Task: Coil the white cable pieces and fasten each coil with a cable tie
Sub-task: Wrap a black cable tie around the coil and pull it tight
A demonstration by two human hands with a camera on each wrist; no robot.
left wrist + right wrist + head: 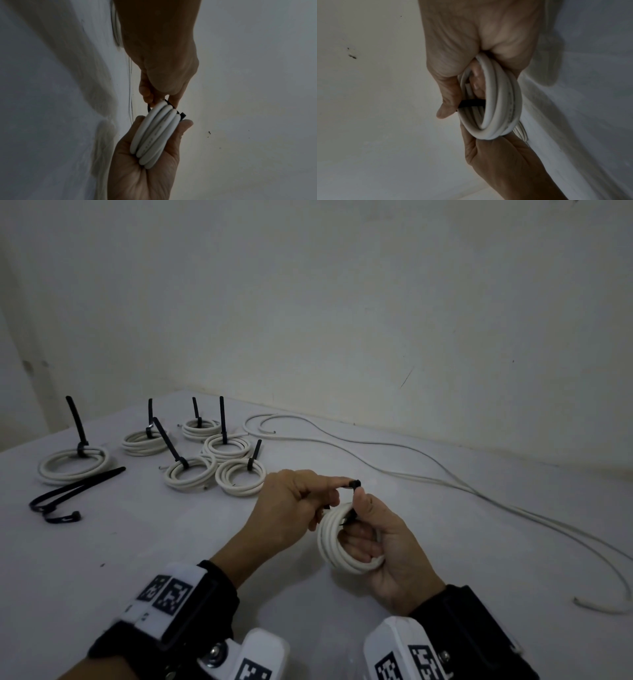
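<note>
A white cable coil (329, 542) stands upright above the table in my right hand (363, 529), whose fingers pass through its middle. A black cable tie (355, 483) runs around the top of the coil. My left hand (337, 487) pinches the tie at its upper end, just above my right thumb. In the left wrist view, the coil (154, 135) lies in my right palm (137, 175) with the tie's head (182, 115) beside it. In the right wrist view, my right thumb (447, 108) presses the tie band (471, 103) onto the coil (498, 101).
Several tied coils (186, 472) with upright black tie tails sit at the back left of the white table (171, 542). Loose black ties (68, 494) lie at the left. Long uncoiled white cables (445, 481) trail along the right side. A wall stands behind.
</note>
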